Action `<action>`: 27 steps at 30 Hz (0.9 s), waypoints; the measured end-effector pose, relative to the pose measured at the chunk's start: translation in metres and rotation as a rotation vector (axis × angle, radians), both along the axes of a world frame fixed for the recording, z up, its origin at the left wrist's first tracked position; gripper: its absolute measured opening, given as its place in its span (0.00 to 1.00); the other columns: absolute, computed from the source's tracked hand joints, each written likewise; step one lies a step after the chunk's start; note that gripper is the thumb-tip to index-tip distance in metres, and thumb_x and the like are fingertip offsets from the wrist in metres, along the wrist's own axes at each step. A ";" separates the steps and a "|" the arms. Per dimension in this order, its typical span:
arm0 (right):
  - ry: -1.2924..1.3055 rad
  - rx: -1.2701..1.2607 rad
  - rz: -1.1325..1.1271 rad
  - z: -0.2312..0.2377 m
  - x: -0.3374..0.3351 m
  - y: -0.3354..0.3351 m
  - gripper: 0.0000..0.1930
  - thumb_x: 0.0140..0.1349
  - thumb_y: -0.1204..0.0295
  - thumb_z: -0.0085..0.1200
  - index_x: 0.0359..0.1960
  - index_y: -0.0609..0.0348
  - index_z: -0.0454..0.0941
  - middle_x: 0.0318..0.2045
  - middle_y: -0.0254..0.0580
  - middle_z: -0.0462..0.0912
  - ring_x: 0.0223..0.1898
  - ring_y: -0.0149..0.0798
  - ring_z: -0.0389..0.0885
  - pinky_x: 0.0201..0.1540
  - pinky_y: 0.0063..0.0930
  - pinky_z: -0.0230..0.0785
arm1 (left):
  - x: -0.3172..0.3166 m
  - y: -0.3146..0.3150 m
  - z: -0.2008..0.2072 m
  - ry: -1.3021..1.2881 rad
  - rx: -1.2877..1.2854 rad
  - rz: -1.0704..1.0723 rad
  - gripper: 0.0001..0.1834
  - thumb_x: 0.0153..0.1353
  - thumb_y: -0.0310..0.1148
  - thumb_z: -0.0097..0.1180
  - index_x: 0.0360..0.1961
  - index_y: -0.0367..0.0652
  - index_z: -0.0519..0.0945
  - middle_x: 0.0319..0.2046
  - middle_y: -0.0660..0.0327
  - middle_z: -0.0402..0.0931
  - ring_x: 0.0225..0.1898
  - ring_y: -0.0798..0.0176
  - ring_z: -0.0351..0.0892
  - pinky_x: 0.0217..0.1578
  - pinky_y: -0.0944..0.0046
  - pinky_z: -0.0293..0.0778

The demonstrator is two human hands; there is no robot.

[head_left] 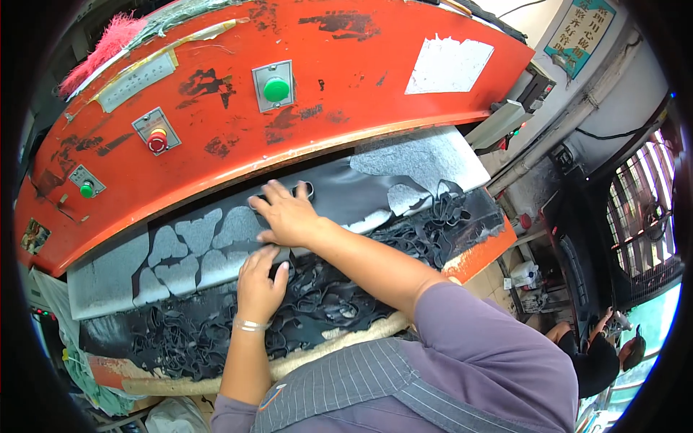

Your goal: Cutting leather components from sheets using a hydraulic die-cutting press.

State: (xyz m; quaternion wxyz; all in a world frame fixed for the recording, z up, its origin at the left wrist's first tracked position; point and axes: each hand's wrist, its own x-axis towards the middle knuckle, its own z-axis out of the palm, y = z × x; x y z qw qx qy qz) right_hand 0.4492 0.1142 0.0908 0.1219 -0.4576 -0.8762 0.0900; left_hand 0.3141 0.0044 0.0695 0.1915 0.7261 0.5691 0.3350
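The largest unit in the room is the red machine [361, 90], its front panel spanning the far side of the work. Below it lies the pale board [97, 285], bare at its left end and in its far right corner.

The black sheet [343, 193] rests on this board, reaching from the left part to near the right end. Status, as judged from where I stand: partly worked. Left section: several shaped openings, board showing through, only narrow webs left between them. Section right of the hands: largely unbroken as far as an opening near the board's near right edge; this stretch appears to be the portion left. No separate finished pieces can be made out.

Black scraps [328, 310] are heaped along the board's near edge, which suggests considerable cutting already completed.

Right hand [289, 219]: over the middle of the sheet, palm down, fingers spread and slightly blurred; not clenched, no object seen in its grasp. Left hand [261, 283]: at the near edge of the board, fingers bent; whether they pinch the sheet cannot be determined.

Smallest item: a round ring-shaped piece [311, 191], just beside the right hand's fingertips, toward the board's far edge. Contact with the fingers cannot be confirmed.
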 end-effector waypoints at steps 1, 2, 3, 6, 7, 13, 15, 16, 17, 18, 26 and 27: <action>0.025 0.032 0.147 -0.008 -0.004 0.017 0.32 0.56 0.58 0.60 0.63 0.47 0.66 0.65 0.50 0.63 0.70 0.50 0.54 0.63 0.64 0.53 | 0.001 0.013 -0.010 0.086 0.073 -0.010 0.16 0.55 0.33 0.60 0.45 0.39 0.80 0.46 0.51 0.77 0.50 0.45 0.74 0.53 0.52 0.68; 0.044 0.217 0.300 -0.013 -0.004 0.037 0.25 0.59 0.64 0.54 0.61 0.45 0.70 0.65 0.46 0.65 0.70 0.46 0.57 0.63 0.61 0.54 | 0.004 0.024 -0.018 0.170 0.150 -0.029 0.20 0.55 0.34 0.60 0.49 0.40 0.78 0.51 0.50 0.75 0.55 0.44 0.71 0.58 0.50 0.64; 0.040 0.314 0.482 -0.017 0.000 0.058 0.19 0.59 0.66 0.50 0.54 0.45 0.77 0.63 0.43 0.69 0.69 0.43 0.59 0.63 0.55 0.57 | 0.006 0.032 -0.025 0.173 0.142 -0.030 0.20 0.55 0.34 0.60 0.49 0.40 0.78 0.51 0.50 0.75 0.55 0.44 0.71 0.58 0.50 0.64; -0.140 0.160 0.765 -0.019 0.000 0.101 0.12 0.58 0.66 0.48 0.34 0.50 0.86 0.58 0.40 0.75 0.64 0.43 0.67 0.62 0.40 0.63 | 0.008 0.038 -0.038 0.224 0.154 -0.044 0.22 0.55 0.35 0.59 0.51 0.40 0.78 0.55 0.50 0.73 0.60 0.44 0.67 0.63 0.44 0.57; -0.161 0.248 0.900 -0.016 -0.006 0.108 0.10 0.55 0.66 0.51 0.30 0.53 0.85 0.49 0.40 0.81 0.55 0.44 0.77 0.57 0.36 0.69 | 0.008 0.039 -0.041 0.227 0.133 -0.040 0.22 0.55 0.35 0.59 0.51 0.40 0.78 0.55 0.50 0.73 0.60 0.44 0.67 0.63 0.44 0.57; -0.113 0.470 1.136 0.014 -0.001 0.126 0.06 0.48 0.67 0.55 0.24 0.52 0.80 0.31 0.36 0.80 0.42 0.42 0.80 0.40 0.37 0.75 | 0.005 0.035 -0.049 0.219 0.181 -0.026 0.22 0.55 0.35 0.59 0.52 0.41 0.78 0.55 0.51 0.73 0.60 0.45 0.67 0.63 0.45 0.58; -0.015 0.618 0.919 0.053 0.042 0.117 0.05 0.50 0.65 0.56 0.26 0.51 0.78 0.32 0.35 0.78 0.42 0.41 0.78 0.37 0.37 0.74 | -0.001 0.030 -0.047 0.198 0.182 -0.007 0.23 0.55 0.34 0.59 0.53 0.39 0.76 0.55 0.50 0.73 0.60 0.45 0.68 0.63 0.46 0.58; -0.036 0.509 0.677 0.052 0.069 0.111 0.06 0.53 0.65 0.56 0.27 0.52 0.77 0.32 0.36 0.77 0.40 0.44 0.78 0.37 0.39 0.73 | 0.002 0.030 -0.043 0.120 0.182 0.028 0.24 0.56 0.34 0.59 0.54 0.38 0.76 0.54 0.49 0.73 0.60 0.45 0.68 0.63 0.46 0.58; -0.063 0.399 0.429 0.045 0.098 0.107 0.08 0.55 0.64 0.56 0.28 0.53 0.76 0.33 0.38 0.76 0.39 0.46 0.78 0.36 0.42 0.72 | 0.006 0.033 -0.039 0.036 0.182 0.055 0.25 0.56 0.34 0.59 0.55 0.37 0.75 0.54 0.49 0.74 0.60 0.45 0.68 0.63 0.46 0.58; -0.035 0.263 0.229 0.034 0.121 0.098 0.08 0.57 0.64 0.56 0.29 0.54 0.76 0.34 0.41 0.77 0.37 0.49 0.78 0.37 0.45 0.72 | 0.010 0.037 -0.034 0.067 0.169 0.050 0.28 0.56 0.32 0.57 0.58 0.35 0.71 0.53 0.48 0.74 0.59 0.46 0.69 0.63 0.46 0.58; 0.419 0.042 -0.227 -0.055 0.175 0.013 0.10 0.59 0.66 0.58 0.31 0.61 0.79 0.28 0.49 0.78 0.33 0.54 0.78 0.37 0.43 0.71 | 0.056 0.051 -0.044 -0.002 -0.033 -0.087 0.38 0.57 0.30 0.52 0.68 0.32 0.54 0.56 0.51 0.74 0.61 0.51 0.68 0.67 0.47 0.50; 0.418 0.030 -0.221 -0.057 0.176 0.012 0.10 0.59 0.66 0.58 0.31 0.61 0.79 0.28 0.49 0.78 0.33 0.54 0.78 0.37 0.43 0.71 | 0.055 0.049 -0.047 -0.002 -0.043 -0.078 0.38 0.57 0.30 0.52 0.68 0.32 0.54 0.56 0.51 0.74 0.61 0.51 0.68 0.67 0.47 0.50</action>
